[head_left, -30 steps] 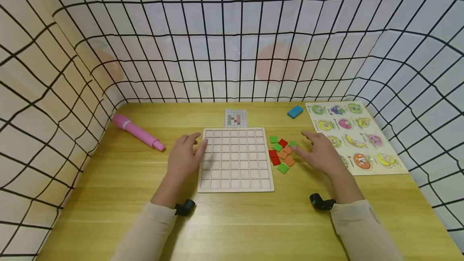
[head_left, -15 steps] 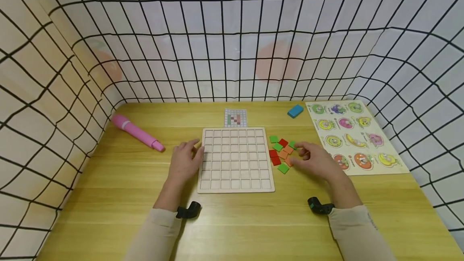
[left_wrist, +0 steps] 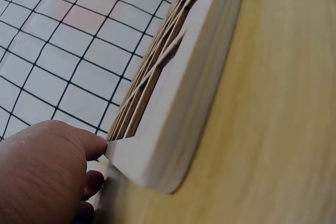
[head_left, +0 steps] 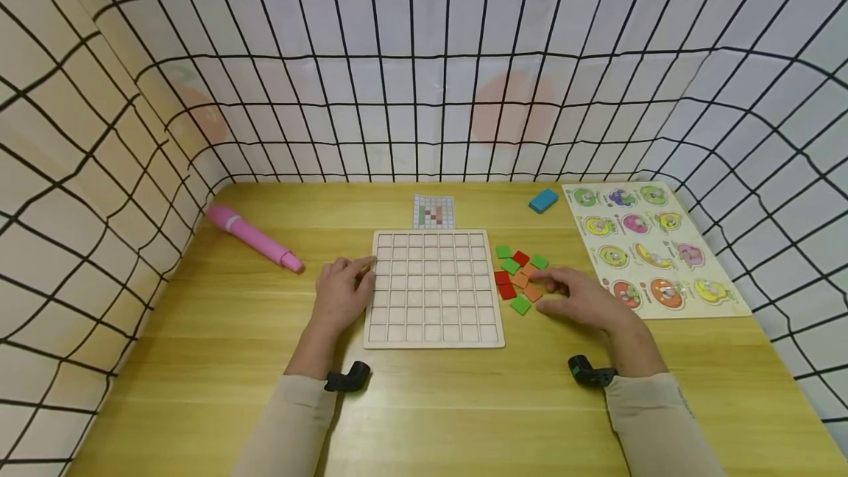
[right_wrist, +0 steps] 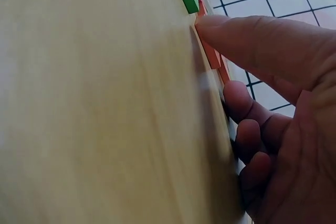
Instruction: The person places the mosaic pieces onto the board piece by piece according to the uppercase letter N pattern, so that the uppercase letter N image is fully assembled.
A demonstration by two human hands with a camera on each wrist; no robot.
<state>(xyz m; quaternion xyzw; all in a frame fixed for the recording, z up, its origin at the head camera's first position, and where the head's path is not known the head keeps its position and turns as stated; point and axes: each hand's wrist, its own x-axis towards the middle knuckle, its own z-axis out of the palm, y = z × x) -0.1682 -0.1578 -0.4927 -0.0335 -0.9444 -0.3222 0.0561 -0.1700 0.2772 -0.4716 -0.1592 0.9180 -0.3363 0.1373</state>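
right fingers (head_left: 551, 274) at orange tile (head_left: 533, 293)

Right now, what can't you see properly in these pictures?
Head view: tiny marks on the fruit board, too small to read.
Left wrist view: the rest of the wooden grid board, cut off by the top edge.
Right wrist view: part of an orange tile, hidden by the right hand.
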